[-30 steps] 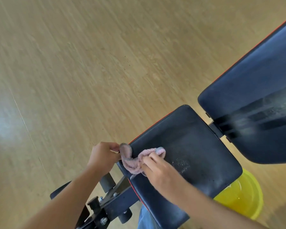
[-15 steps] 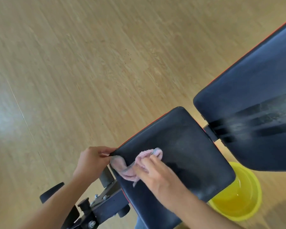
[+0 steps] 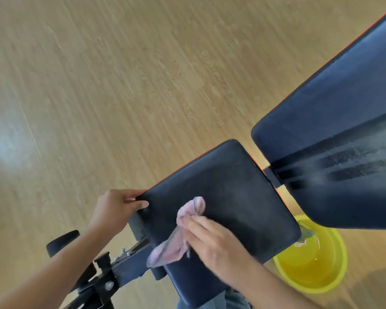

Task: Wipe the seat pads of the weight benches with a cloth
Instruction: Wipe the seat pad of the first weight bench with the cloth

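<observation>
A pale wood-grain floor (image 3: 125, 90) fills the upper left of the frame, with a whitish glare patch at the left edge. At lower left, the black metal frame (image 3: 112, 273) of the bench shows bolts and a foam roller. The left hand (image 3: 115, 208) grips the left corner of the seat pad (image 3: 232, 192), thumb on top and fingers curled under its edge. At lower centre the right hand (image 3: 212, 241) lies flat, fingers pressing a pink cloth (image 3: 181, 233) onto the dark pad near its lower left side. The pad has a thin red trim. At upper right the dusty back pad (image 3: 334, 152) shows dark wiped streaks. At lower right a yellow bucket (image 3: 330, 279) stands on the floor, partly under the pads. No writing is legible.
</observation>
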Available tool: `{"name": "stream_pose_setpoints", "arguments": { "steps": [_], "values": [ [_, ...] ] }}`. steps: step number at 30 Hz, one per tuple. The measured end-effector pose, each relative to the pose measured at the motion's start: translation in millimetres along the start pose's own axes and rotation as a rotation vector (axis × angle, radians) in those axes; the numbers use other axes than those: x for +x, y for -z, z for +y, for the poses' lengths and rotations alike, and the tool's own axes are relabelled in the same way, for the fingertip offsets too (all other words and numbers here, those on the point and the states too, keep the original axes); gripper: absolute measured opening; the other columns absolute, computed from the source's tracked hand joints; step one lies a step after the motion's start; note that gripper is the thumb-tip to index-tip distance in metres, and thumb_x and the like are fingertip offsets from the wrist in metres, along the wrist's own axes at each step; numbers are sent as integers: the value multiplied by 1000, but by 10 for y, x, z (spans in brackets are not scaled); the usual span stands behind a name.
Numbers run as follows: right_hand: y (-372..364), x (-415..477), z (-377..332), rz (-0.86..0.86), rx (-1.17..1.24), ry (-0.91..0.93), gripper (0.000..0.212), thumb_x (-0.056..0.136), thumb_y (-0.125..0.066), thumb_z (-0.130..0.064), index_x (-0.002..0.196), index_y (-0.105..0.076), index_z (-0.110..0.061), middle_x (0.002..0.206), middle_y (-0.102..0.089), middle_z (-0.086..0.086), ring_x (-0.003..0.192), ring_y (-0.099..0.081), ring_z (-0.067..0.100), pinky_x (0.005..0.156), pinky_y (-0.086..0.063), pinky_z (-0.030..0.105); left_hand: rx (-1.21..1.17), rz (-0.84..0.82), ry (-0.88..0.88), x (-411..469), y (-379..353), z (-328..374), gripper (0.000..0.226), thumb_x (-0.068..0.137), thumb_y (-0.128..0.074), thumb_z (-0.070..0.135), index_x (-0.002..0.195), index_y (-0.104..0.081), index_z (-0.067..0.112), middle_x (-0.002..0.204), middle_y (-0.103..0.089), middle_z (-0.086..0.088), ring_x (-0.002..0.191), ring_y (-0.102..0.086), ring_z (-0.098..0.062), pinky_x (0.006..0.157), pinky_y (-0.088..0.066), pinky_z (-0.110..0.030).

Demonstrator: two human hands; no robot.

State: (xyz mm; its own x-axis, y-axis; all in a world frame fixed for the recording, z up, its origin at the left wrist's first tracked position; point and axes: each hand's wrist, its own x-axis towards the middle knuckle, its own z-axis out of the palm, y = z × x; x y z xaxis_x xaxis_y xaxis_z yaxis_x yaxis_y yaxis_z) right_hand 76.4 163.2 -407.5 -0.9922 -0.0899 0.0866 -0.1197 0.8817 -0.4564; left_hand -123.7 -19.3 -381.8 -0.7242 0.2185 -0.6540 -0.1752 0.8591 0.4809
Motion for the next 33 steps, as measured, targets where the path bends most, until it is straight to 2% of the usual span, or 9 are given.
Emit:
{"name": "stream_pose_setpoints", "arguments": {
  "steps": [3,6,10,13,17,20,24,26,33],
  "values": [
    [324,-34,534,184,-54,-428,30,94,-56,7,118,-72,-2,122,-62,7,109,-59,25,102,-48,30,20,10,11,-15,-19,-1,28,82,-80,16,97,-77,39,81,-75,17,79,-64,12,62,-40,-5],
    [446,-162,657,340,-66,-810,27,85,-66,15,104,-75,-2,108,-62,9,104,-56,30,96,-49,32,14,49,32,-13,-41,-15,27,80,-82,16,101,-80,33,89,-78,8,89,-72,-11,58,-42,-10],
    [-95,-236,-348,193,79,-474,33,93,-46,4,106,-75,-4,106,-66,7,97,-64,28,91,-51,31,64,34,28,35,-15,-37,26,80,-82,18,103,-81,30,88,-77,10,83,-71,-9,59,-45,-15],
    [-153,-331,-390,36,28,-119,27,87,-58,1,105,-77,-5,101,-71,4,86,-66,23,76,-58,32,87,10,-4,112,31,-103,25,76,-85,23,98,-82,34,83,-79,11,84,-75,-22,65,-52,-28],
    [322,-366,564,342,-85,-646,25,91,-66,8,114,-73,1,106,-67,12,101,-61,32,90,-55,42,53,-30,2,184,12,-207,26,74,-87,25,95,-82,40,84,-80,11,81,-75,-32,78,-62,-45],
    [216,-234,346,423,-36,-879,25,87,-63,12,106,-74,0,106,-64,13,104,-59,32,94,-50,37,38,-44,-9,215,17,-242,28,73,-87,26,94,-81,44,83,-80,13,81,-77,-27,82,-62,-48],
    [-193,-212,-596,89,135,-361,30,101,-47,0,118,-71,-6,117,-65,5,107,-61,21,91,-53,31,21,-48,-28,241,28,-218,27,74,-87,24,88,-80,46,79,-79,14,80,-77,-23,76,-62,-38],
    [-99,-277,-348,4,81,-69,27,97,-57,-1,120,-70,-4,114,-69,7,98,-66,25,84,-55,34,27,-39,-36,226,25,-207,25,74,-87,26,89,-80,45,80,-79,13,81,-76,-17,66,-55,-28],
    [216,-328,410,314,-127,-727,19,91,-65,6,107,-73,1,102,-64,11,100,-58,28,95,-51,38,-19,-22,-44,199,-1,-194,26,75,-87,24,86,-75,45,87,-79,11,84,-74,-12,67,-48,-21]
  ]
}}
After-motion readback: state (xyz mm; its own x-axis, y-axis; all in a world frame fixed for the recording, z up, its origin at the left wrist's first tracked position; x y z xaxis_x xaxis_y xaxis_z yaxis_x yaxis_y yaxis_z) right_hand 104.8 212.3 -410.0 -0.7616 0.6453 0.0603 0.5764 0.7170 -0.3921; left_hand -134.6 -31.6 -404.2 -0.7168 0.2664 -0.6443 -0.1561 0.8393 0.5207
